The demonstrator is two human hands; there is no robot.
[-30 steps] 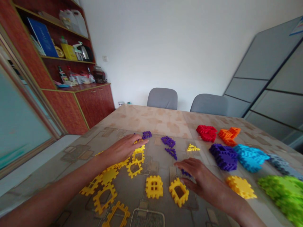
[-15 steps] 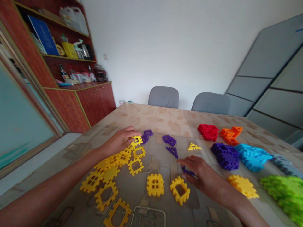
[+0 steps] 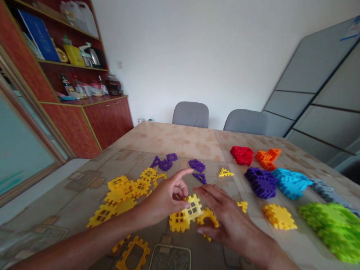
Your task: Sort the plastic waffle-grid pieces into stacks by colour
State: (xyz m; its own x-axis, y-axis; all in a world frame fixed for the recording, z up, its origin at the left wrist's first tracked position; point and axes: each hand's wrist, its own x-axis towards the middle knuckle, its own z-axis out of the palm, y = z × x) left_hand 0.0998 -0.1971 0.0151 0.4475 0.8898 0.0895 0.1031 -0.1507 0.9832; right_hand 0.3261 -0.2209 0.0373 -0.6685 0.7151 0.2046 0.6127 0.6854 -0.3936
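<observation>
In the head view my left hand (image 3: 171, 193) pinches a pale yellow square window block (image 3: 194, 207) between thumb and fingertips, its index finger pointing up and right. That block overlaps a yellow window block stack (image 3: 179, 222) on the table. My right hand (image 3: 229, 215) is close by on the right, fingers stretched and thumb apart, reaching over a yellow block with a large opening (image 3: 208, 216). Part of this block is hidden by the hand. Another yellow piece (image 3: 242, 206) shows just beyond the right hand.
Yellow blocks (image 3: 118, 195) lie spread at left, with purple ones (image 3: 165, 165) behind. Further purple pieces (image 3: 197, 165) and a yellow triangle (image 3: 225, 172) lie mid-table. Red (image 3: 242, 155), orange, purple, blue, grey, yellow and green (image 3: 332, 228) stacks stand at right.
My left hand has come right and nearer from the far yellow blocks, with a window block in its fingers. My right hand has moved slightly left, over the yellow block with the opening.
</observation>
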